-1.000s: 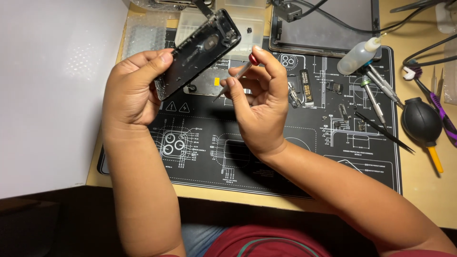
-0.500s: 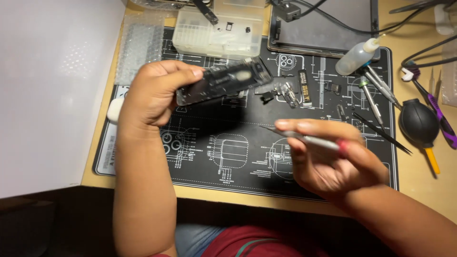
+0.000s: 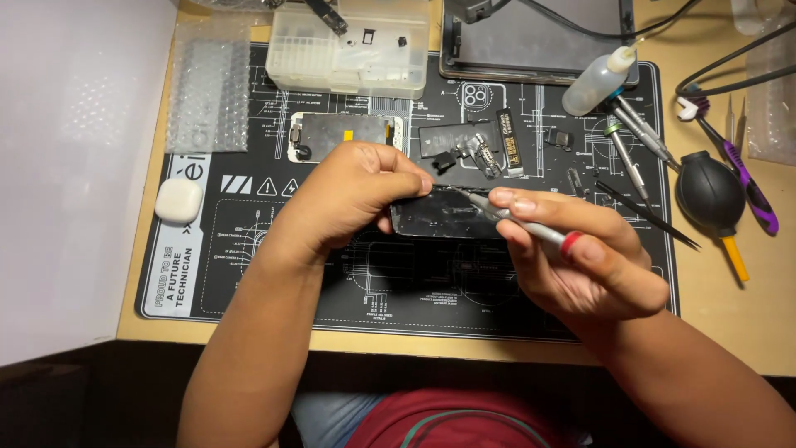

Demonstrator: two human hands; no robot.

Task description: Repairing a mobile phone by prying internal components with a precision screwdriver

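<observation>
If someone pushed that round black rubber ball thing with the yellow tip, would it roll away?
The round black rubber air blower with the yellow nozzle would probably wobble more than roll far: its bulb is round, but the long nozzle sticks out and should stop it. It looks soft and hollow, so likely light and squashy. It lies on the tan wooden desk, beside the black printed work mat.

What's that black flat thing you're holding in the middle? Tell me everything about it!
It is a phone frame, flat, dark and glossy, with smudges and light glinting off its surface. It lies roughly level just above the black work mat. The left hand grips its left end, hiding that part. The right hand holds a slim grey screwdriver with a red band, whose tip meets the frame's upper edge.
</observation>
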